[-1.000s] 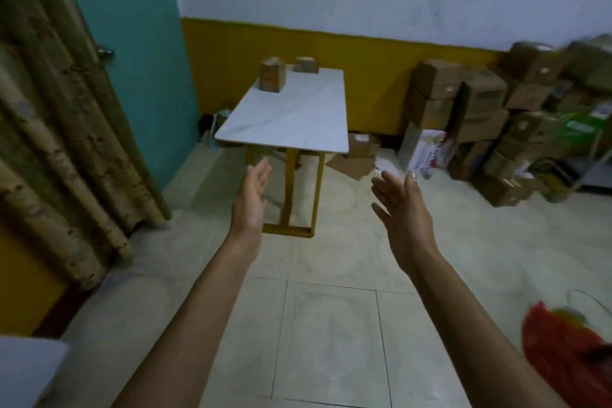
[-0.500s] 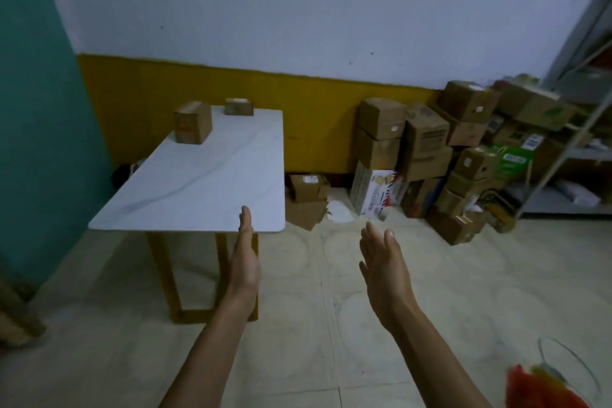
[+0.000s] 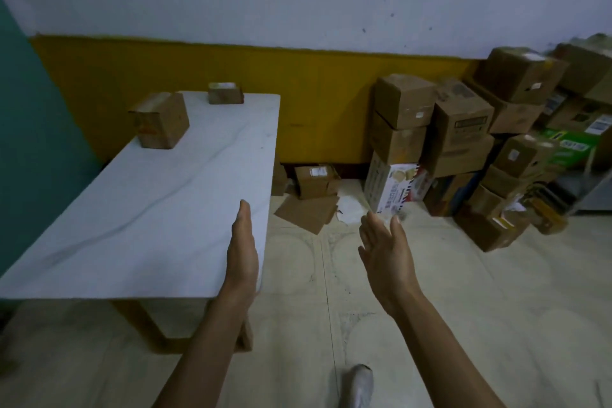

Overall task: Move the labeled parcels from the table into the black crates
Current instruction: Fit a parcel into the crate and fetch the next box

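Two brown cardboard parcels stand at the far end of a white marble-topped table (image 3: 159, 209). The bigger parcel (image 3: 160, 121) is near the far left edge; a smaller, flatter parcel (image 3: 225, 93) sits at the very back edge. My left hand (image 3: 242, 248) is held out flat over the table's near right corner, fingers straight, holding nothing. My right hand (image 3: 384, 248) hovers over the floor to the right of the table, fingers spread and empty. Both hands are well short of the parcels. No black crate is in view.
A heap of stacked cardboard boxes (image 3: 463, 142) fills the right side against the yellow-and-white wall. Flattened cardboard (image 3: 308, 214) and a small box (image 3: 314, 180) lie on the floor past the table. A teal wall (image 3: 29, 142) runs along the left. A shoe (image 3: 361, 386) shows at bottom.
The view has closed in on the table, which now fills the left of the frame. Both hands stay open and stretched forward; the left one now reaches over the table's near corner.
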`<action>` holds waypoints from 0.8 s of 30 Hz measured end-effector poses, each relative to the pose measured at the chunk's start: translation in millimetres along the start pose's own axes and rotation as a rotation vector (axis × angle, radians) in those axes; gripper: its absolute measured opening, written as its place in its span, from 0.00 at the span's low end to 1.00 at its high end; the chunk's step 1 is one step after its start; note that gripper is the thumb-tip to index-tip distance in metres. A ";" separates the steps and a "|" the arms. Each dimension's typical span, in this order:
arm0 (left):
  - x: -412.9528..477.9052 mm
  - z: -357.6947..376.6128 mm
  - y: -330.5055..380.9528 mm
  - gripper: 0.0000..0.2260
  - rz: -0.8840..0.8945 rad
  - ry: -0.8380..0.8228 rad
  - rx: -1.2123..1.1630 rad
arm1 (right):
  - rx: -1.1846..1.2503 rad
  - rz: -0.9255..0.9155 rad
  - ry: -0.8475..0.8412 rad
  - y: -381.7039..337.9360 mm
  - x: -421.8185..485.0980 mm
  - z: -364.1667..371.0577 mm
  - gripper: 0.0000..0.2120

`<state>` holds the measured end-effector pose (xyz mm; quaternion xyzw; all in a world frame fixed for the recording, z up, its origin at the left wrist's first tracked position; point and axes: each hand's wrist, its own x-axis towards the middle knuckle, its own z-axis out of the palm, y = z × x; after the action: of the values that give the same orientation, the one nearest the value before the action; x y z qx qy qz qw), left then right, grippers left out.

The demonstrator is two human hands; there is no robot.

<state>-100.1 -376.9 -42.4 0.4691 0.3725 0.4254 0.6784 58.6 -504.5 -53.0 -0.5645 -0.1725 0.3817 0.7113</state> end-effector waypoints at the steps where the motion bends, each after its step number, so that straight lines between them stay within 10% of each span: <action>1: 14.8 13.2 0.4 0.24 -0.022 0.008 0.037 | 0.000 0.001 -0.021 -3.3 24.8 -7.4 0.30; 24: 325.5 190.1 -4.5 0.22 0.046 0.275 0.138 | -0.032 0.138 -0.417 -101.7 420.5 5.6 0.39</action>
<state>190.1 -136.9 -27.6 0.4602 0.4793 0.4746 0.5772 363.2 -197.8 -34.2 -0.4952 -0.2830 0.5349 0.6234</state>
